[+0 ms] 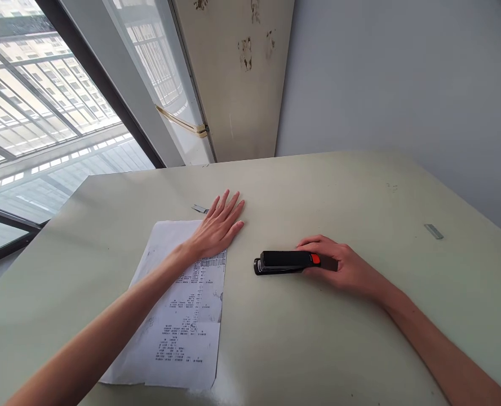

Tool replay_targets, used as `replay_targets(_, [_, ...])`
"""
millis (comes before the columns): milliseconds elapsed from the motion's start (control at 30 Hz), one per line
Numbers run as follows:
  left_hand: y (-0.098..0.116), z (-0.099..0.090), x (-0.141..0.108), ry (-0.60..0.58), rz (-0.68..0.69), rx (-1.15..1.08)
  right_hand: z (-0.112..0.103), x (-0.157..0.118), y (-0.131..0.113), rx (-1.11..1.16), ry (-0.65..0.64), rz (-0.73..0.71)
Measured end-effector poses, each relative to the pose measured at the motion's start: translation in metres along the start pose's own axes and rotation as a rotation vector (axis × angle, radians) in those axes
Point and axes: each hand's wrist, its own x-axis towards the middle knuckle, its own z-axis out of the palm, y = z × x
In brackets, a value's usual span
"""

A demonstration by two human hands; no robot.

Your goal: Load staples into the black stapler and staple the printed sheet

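Note:
A black stapler with a red patch near its rear lies along the table, its nose pointing left. Around its rear end my right hand is closed, thumb on the near side and fingers on the far side. My left hand lies flat with its fingers spread, over the top right corner of a printed paper and the table beyond it. The forearm covers part of the sheet. Just past the left fingers is a small strip of staples, partly hidden by the hand.
The pale table spans the view. Another small grey strip lies at its right side. Behind stand a grey wall and a stained panel. A window with railings outside is at the left.

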Motion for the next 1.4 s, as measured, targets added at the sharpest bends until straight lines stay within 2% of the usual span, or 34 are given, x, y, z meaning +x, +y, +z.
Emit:
replay_targets(233, [0.0,-0.001,0.0,0.029,0.012,-0.039,-0.001,-0.001,0.002,-0.021,0.005,-0.019])
replay_targets(367, [0.008,-0.006,-0.003,0.183,-0.004,-0.017,-0.002,-0.001,0.002,0.009,0.033,-0.042])
replay_targets(500, [0.032,-0.018,-0.017,0.295,-0.016,-0.065,-0.001,0.0,0.004,0.027,0.045,-0.068])
replay_targets(600, [0.051,-0.026,-0.033,0.266,0.024,-0.137,0.001,0.001,0.006,0.008,0.062,-0.09])
replay_targets(700, [0.061,-0.031,-0.048,0.213,0.054,-0.171,0.003,0.001,0.006,0.005,0.081,-0.071])
replay_targets(867, [0.056,-0.037,-0.067,0.243,0.0,-0.172,0.005,0.0,0.003,0.024,0.108,-0.025])
replay_targets(1067, [0.041,-0.047,-0.085,0.285,-0.077,-0.132,0.005,0.0,0.005,0.019,0.108,-0.026])
replay_targets(1200, [0.04,-0.045,-0.094,0.292,-0.112,-0.134,0.007,0.0,0.005,0.038,0.102,-0.055])
replay_targets(1400, [0.046,-0.042,-0.102,0.258,-0.044,-0.156,0.012,0.0,0.007,-0.006,0.134,-0.114])
